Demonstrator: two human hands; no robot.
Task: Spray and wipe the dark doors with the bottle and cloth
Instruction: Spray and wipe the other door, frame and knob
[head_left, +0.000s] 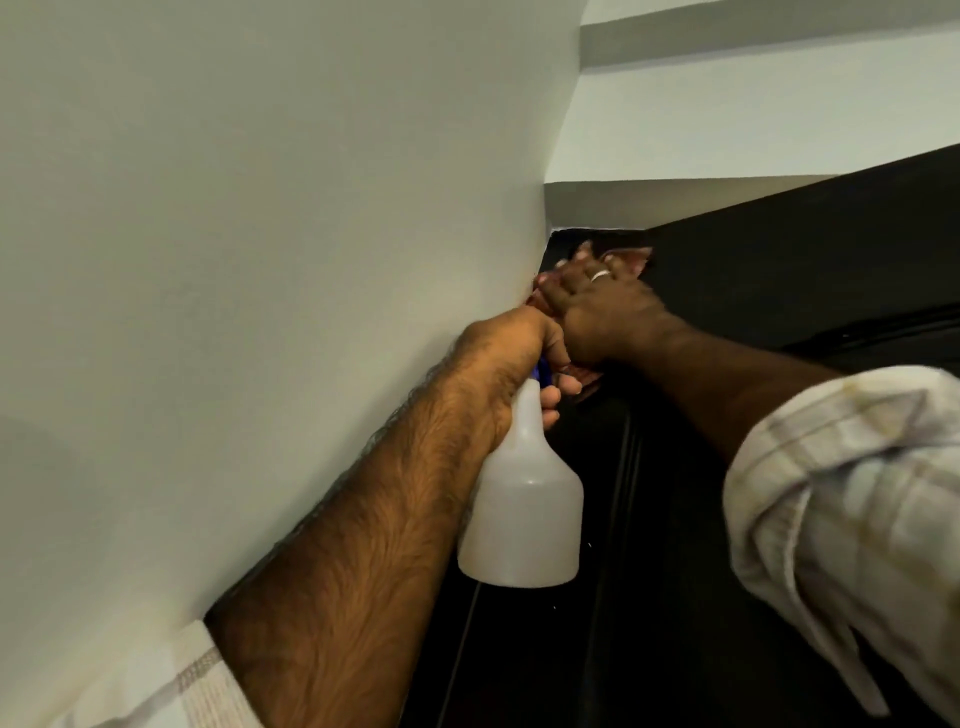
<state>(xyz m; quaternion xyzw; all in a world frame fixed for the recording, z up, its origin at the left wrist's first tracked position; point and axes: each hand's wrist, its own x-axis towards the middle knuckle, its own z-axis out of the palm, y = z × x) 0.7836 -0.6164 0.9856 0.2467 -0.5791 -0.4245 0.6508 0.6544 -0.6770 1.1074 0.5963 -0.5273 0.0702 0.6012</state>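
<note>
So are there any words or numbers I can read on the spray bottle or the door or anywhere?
None: no words, numbers or signs show anywhere.
The spray bottle is plain white, with no label on the side shown.
The dark door, the wall and the cloth carry no writing.

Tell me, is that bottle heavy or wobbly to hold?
Probably light: the bottle looks like thin whitish plastic, and the left hand holds it by the neck alone. Likely stiff, since it keeps its shape. How full it is, I cannot tell.
</note>
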